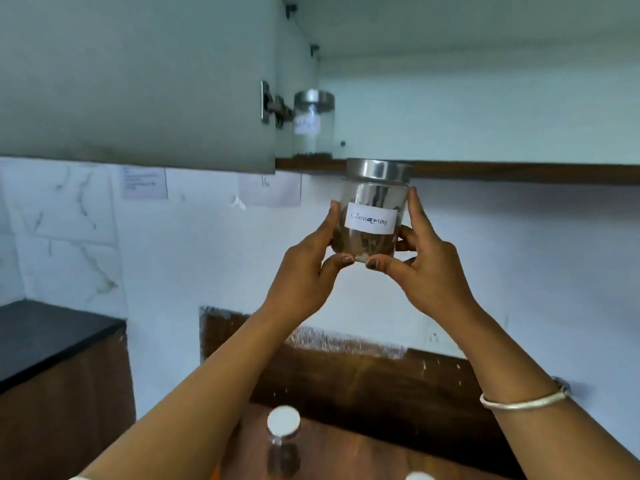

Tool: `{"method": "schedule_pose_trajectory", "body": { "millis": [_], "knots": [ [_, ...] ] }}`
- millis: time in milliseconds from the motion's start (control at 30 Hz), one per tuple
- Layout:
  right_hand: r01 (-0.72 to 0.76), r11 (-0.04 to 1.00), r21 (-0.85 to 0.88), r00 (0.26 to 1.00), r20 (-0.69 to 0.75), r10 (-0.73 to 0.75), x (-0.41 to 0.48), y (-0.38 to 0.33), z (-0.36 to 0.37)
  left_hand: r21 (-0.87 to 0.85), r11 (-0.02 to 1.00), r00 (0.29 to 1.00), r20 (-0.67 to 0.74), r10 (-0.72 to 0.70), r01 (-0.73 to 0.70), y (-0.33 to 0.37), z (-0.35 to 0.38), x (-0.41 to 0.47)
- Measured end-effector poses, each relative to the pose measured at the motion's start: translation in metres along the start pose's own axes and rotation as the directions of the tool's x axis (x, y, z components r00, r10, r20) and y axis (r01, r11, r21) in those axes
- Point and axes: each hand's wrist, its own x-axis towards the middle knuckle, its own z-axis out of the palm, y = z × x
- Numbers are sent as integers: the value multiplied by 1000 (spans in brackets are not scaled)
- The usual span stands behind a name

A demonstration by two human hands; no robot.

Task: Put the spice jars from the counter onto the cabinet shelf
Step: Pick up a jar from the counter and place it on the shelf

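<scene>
A clear spice jar (pixel 373 202) with a steel lid and a white "Cinnamon" label is held up just below the front edge of the cabinet shelf (pixel 485 170). My left hand (pixel 311 258) grips its left side and my right hand (pixel 426 258) grips its right side, both thumbs under its base. Another steel-lidded labelled jar (pixel 314 124) stands at the shelf's left end, inside the cabinet. On the wooden counter (pixel 363 452) below, one more jar (pixel 283 441) stands between my forearms, and the lid of a further jar (pixel 419 476) shows at the bottom edge.
The open cabinet door (pixel 138 81) hangs to the left with its hinges (pixel 273 107) beside the shelved jar. Paper notes (pixel 145 183) are stuck on the white tiled wall. A dark-topped counter unit (pixel 52 341) stands at lower left.
</scene>
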Motion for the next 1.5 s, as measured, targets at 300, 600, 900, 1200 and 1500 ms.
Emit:
{"method": "schedule_pose_trajectory", "body": {
  "millis": [300, 600, 900, 1200, 1500],
  "knots": [
    [71, 997, 13, 984, -162, -68, 124, -17, 6, -142, 983, 976, -199, 84, -113, -32, -21, 126],
    [-20, 966, -256, 991, -131, -14, 176, 4, 12, -127, 981, 969, -218, 115, -145, -67, 8, 174],
    [-188, 777, -601, 974, -217, 67, 194, 8, 23, 32, 995, 895, -435, 102, -98, -69, 35, 182],
    [-218, 697, -683, 956, -293, 12, 200, 13, 38, 75, 992, 885, -448, 125, -102, -77, 35, 194],
    [-243, 693, -679, 955, -291, 50, 201, 13, 42, 97, 990, 903, -409, 131, -100, -78, 35, 196]
  ]
}}
